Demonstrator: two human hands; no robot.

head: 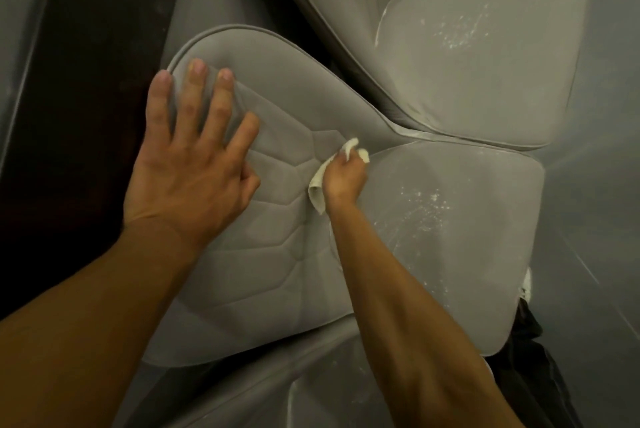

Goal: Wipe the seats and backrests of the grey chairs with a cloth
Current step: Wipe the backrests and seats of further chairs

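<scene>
A grey padded chair fills the middle of the head view, its quilted backrest [277, 237] on the left and its seat [467, 237] on the right. My left hand [194, 164] lies flat with spread fingers on the backrest's upper part. My right hand [346, 178] grips a crumpled white cloth [320, 182] where backrest and seat meet. White dusty specks [422, 202] mark the seat to the right of the cloth.
A second grey chair [485, 47] stands behind, its seat also dusted with white specks. A dark wooden table edge [86, 81] runs along the left. Grey floor [606, 185] lies to the right, and dark clothing [530, 358] shows at the lower right.
</scene>
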